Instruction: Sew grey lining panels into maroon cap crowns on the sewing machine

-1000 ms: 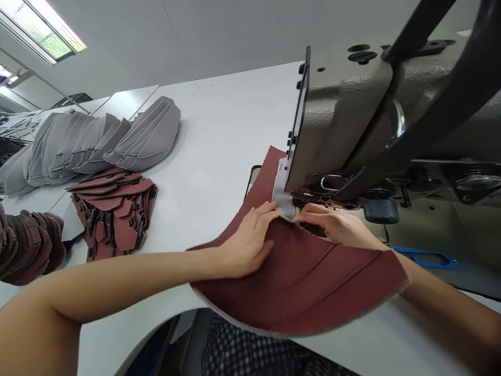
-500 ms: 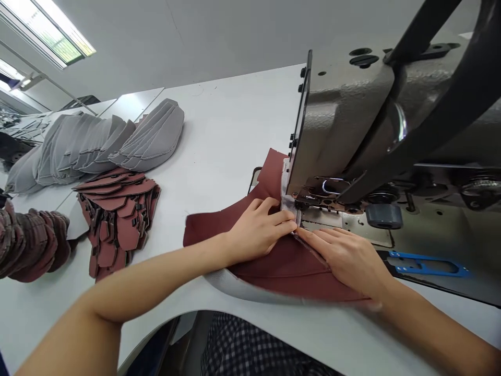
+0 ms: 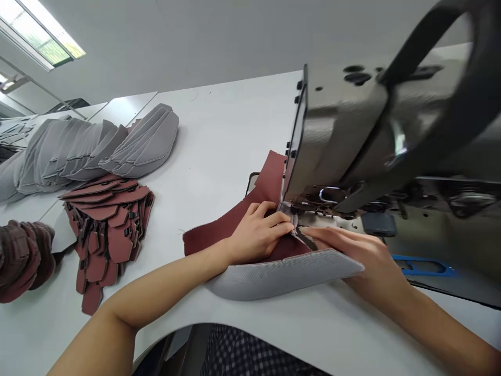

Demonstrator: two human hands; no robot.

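Note:
A maroon fabric piece (image 3: 238, 224) lies under the head of a sewing machine (image 3: 313, 130), with its grey mesh side (image 3: 282, 277) folded up toward me. My left hand (image 3: 264, 230) presses on the maroon face, fingers bent and pinching the edge beside the presser foot. Pale grey webbing (image 3: 287, 211) runs along that edge under the machine. My right hand (image 3: 356, 250) is closed round the piece's right edge, partly behind the raised grey flap. Its fingertips reach close to the foot. The needle is hidden by the machine head.
Grey padded panels (image 3: 144, 141) are heaped at the left, with maroon cut pieces (image 3: 117, 230) in front. Round dark-red pieces (image 3: 27, 256) stack at the far left. A blue thread snipper (image 3: 425, 265) lies right of my right hand, on the white table (image 3: 219, 125).
The near part of the piece has flipped up, so its grey underside now faces me. My right hand has moved slightly down and behind that flap; my left hand stays nearly in place.

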